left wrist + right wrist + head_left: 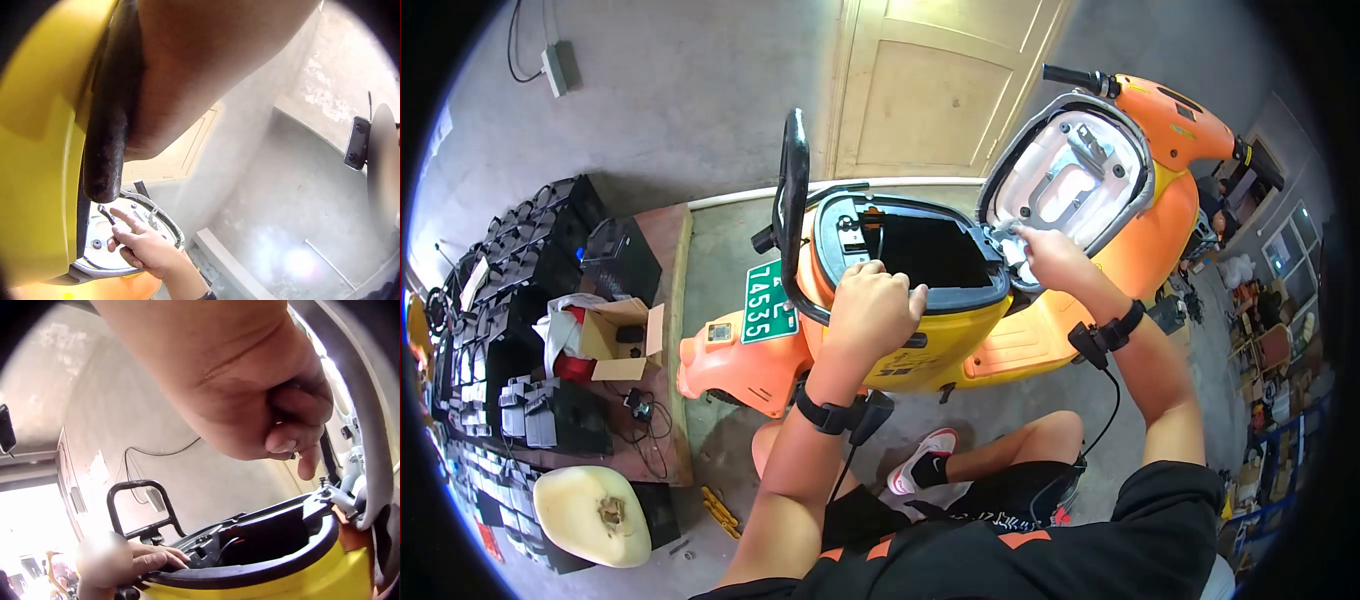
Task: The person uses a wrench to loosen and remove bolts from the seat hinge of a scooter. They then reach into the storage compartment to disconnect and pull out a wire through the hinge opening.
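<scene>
The yellow storage bucket (960,333) of an orange scooter stands uncovered in front of me. Its seat (1025,165) is flipped forward, with the pale underside facing me. My left hand (875,305) rests on the bucket's near rim; the right wrist view shows its fingers lying fairly straight across the edge. At the seat hinge (337,497), my right hand (1050,258) has its fingers curled. The left wrist view shows a dark, ring-ended wrench (106,214) at those fingers. Just below my right fingertips, an upright bolt (322,482) sits on the hinge.
Behind the bucket rises a black grab rail (794,160), above a green number plate (770,303). To the left, an open carton (622,340) and stacked black boxes stand by a pale seat foam (592,515). Yellow-handled pliers (720,512) lie on the floor.
</scene>
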### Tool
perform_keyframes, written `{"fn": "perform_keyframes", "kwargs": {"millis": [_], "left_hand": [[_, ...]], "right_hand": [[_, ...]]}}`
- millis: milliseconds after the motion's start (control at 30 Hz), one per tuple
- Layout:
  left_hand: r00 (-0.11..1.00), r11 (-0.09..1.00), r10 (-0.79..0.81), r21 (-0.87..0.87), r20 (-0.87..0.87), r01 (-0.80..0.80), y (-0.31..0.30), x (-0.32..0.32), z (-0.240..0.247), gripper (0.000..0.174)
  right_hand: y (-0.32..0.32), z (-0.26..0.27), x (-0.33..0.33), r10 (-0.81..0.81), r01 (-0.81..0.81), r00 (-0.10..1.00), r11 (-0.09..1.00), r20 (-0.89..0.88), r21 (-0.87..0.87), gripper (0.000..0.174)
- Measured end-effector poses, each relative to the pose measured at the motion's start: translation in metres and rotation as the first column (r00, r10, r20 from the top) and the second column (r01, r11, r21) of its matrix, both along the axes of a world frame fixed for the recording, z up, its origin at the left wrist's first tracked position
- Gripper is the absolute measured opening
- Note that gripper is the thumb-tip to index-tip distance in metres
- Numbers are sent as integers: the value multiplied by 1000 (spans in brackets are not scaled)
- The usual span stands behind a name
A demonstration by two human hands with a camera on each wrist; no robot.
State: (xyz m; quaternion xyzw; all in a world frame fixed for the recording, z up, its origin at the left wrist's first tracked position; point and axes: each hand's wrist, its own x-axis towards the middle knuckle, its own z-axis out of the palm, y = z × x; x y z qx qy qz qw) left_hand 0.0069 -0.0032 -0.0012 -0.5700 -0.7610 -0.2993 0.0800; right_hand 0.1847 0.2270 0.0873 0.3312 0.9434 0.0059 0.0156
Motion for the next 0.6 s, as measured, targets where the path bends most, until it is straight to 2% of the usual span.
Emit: {"fn": "perform_keyframes", "kwargs": {"millis": [100, 200, 233, 267, 367, 467, 500, 533, 567, 600], "left_hand": [[1000, 1000, -4, -7, 11, 4, 0, 0, 0, 40], [1000, 1000, -7, 4, 14, 7, 0, -1, -1, 40], [1000, 1000, 0, 3, 16, 0, 0, -1, -1, 40], [1000, 1000, -7, -3, 15, 7, 0, -1, -2, 40], [1000, 1000, -13, -16, 19, 13, 0, -1, 0, 40], [1000, 1000, -13, -22, 25, 13, 0, 0, 3, 40], [999, 1000, -10, -22, 31, 11, 0, 0, 3, 41], [999, 1000, -11, -27, 32, 12, -1, -1, 2, 41], [1000, 1000, -8, -24, 19, 8, 0, -1, 2, 40], [1000, 1000, -6, -20, 5, 6, 0, 0, 1, 40]], "right_hand": [[20, -30, -5, 84, -100, 991, 983, 108, 157, 31], [21, -40, -3, 91, -109, 990, 979, 110, 174, 30], [21, -41, -4, 85, -103, 992, 972, 93, 210, 39], [19, -40, -4, 91, -110, 991, 972, 96, 210, 39], [10, -37, -4, 129, -142, 986, 982, 108, 124, 16], [17, -48, -2, 180, -184, 983, 977, 46, 103, 14], [23, -56, 0, 246, -242, 969, 959, -15, 146, 15], [12, -45, -5, 246, -241, 969, 960, -15, 141, 15], [0, -30, -10, 81, -83, 996, 993, -38, -77, 14], [-7, -20, -16, -90, 79, 996, 953, -23, -292, 14]]}}
